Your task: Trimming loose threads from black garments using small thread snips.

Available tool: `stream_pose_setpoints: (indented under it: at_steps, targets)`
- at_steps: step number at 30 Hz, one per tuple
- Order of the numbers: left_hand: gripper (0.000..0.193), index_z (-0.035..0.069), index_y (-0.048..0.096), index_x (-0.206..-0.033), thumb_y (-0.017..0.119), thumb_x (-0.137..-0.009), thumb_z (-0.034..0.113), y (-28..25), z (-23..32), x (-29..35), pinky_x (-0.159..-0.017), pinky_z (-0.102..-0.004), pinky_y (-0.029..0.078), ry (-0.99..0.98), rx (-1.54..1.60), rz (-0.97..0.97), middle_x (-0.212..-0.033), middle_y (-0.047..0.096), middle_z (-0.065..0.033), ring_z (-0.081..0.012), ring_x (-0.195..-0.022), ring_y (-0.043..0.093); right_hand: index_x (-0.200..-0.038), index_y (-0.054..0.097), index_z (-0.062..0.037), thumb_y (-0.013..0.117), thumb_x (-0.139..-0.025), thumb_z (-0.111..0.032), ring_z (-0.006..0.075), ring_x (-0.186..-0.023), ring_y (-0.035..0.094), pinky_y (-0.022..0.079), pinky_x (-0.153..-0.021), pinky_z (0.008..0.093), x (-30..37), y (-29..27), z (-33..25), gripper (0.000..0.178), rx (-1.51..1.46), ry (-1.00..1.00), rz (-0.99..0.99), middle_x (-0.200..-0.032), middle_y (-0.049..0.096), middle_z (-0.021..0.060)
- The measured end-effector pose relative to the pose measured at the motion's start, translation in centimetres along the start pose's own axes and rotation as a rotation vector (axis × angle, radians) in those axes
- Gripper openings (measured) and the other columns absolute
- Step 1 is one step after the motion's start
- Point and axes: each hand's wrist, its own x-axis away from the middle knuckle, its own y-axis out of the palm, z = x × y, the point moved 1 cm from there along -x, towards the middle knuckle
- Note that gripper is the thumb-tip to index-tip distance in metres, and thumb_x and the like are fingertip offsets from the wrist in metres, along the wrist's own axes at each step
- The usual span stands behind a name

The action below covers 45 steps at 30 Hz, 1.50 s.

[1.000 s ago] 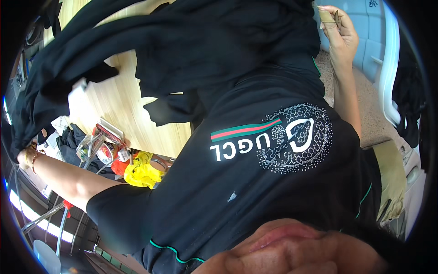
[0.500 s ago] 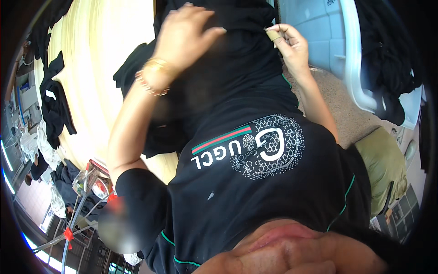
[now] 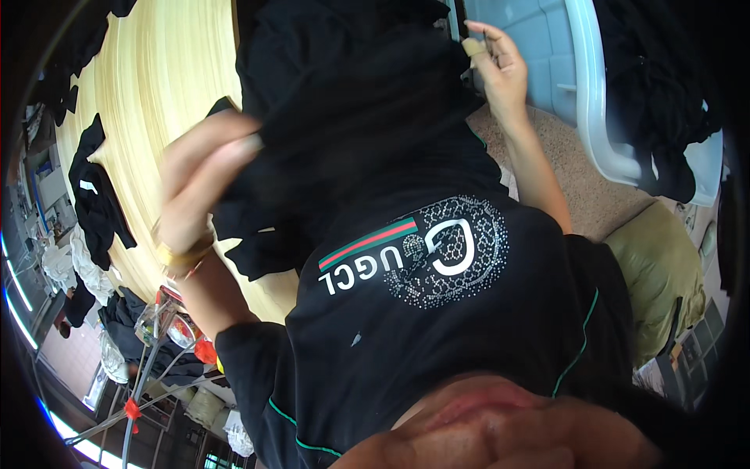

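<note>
A large black cloth (image 3: pixel 344 94), perhaps a garment, spreads across my lap and the edge of the pale table; its folds are partly blurred. My left hand (image 3: pixel 199 168), smeared by motion and wearing gold bracelets at the wrist, has its thumb and fingers closed on the cloth's left side. At the cloth's far right edge is my right hand (image 3: pixel 504 78), the index finger stretched out and a tan wrap (image 3: pixel 473 48) round the thumb. Its other fingers curl over a small dark thing (image 3: pixel 471 79), too unclear to name.
The pale wood-grain table (image 3: pixel 168 62) lies to the left, with black cloth pieces (image 3: pixel 98 195) along its far left. A light-blue plastic tub (image 3: pixel 590 94) stands right, with black cloth (image 3: pixel 656 102) beyond its rim. An olive padded bundle (image 3: pixel 660 273) and metal poles (image 3: pixel 141 375) flank me.
My left hand has come down and left from above the cloth to its left side, closing on it. The cloth has shifted left. My right hand has moved slightly, its index finger straightening.
</note>
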Motion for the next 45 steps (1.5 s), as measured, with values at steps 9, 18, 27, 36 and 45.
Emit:
stream_pose_setpoints:
  at_steps: [9,18,27,36,45]
  targets:
    - [0.039,0.0,0.059,-0.126,0.06,-0.097,0.025,-18.6,-8.6,19.2,-0.107,-0.0489,0.044,-0.03,0.285,1.095,-0.127,0.062,-0.0187,-0.0298,-0.118,0.06,-0.12,0.061,-0.0022,0.062,-0.098,-0.013,0.0034,-0.075,0.052,0.041,-0.066,0.019,-0.3,1.1,-0.3,0.024,-0.049,0.134,-0.065,-0.093,0.061,-0.0036]
    - [0.016,0.004,0.068,-0.1,0.074,-0.09,0.015,0.4,-4.9,7.9,-0.06,-0.0228,0.045,0.008,-0.734,0.947,-0.087,0.065,-0.0026,-0.0085,-0.068,0.056,-0.116,0.062,-0.0022,0.064,-0.095,-0.005,0.0009,-0.071,0.047,0.037,-0.063,0.0171,1.1,5.0,-1.9,0.021,-0.069,0.163,-0.226,-0.083,0.055,-0.0069]
    - [0.05,0.009,0.058,-0.098,0.089,-0.064,0.03,9.4,-7.1,3.4,-0.071,-0.0384,0.05,0.046,-0.94,0.521,-0.097,0.055,-0.0093,-0.0285,-0.087,0.059,-0.109,0.059,-0.0026,0.071,-0.087,0.002,-0.0003,-0.067,0.044,0.034,-0.061,0.0157,2.7,7.8,-5.1,0.026,-0.037,0.137,-0.477,-0.078,0.051,-0.0071]
    - [0.041,0.01,0.058,-0.094,0.084,-0.067,0.028,11.8,-10.8,3.0,-0.075,-0.0399,0.042,0.126,-0.874,0.785,-0.094,0.056,-0.0084,-0.0286,-0.087,0.054,-0.104,0.059,-0.003,0.073,-0.086,0.001,0.0005,-0.068,0.046,0.037,-0.062,0.0175,2.9,9.6,-6.8,0.023,0.012,0.065,-0.594,-0.08,0.054,-0.0061]
    - [0.016,0.003,0.074,-0.099,0.071,-0.085,0.009,9.6,-9.5,4.8,-0.085,-0.0305,0.049,-0.008,-0.026,0.526,-0.093,0.071,-0.0091,-0.0222,-0.091,0.065,-0.105,0.064,-0.0007,0.076,-0.083,-0.005,0.0062,-0.076,0.058,0.047,-0.068,0.0217,3.0,10.5,-9.8,0.026,0.213,-0.032,-0.749,-0.091,0.065,0.0021]
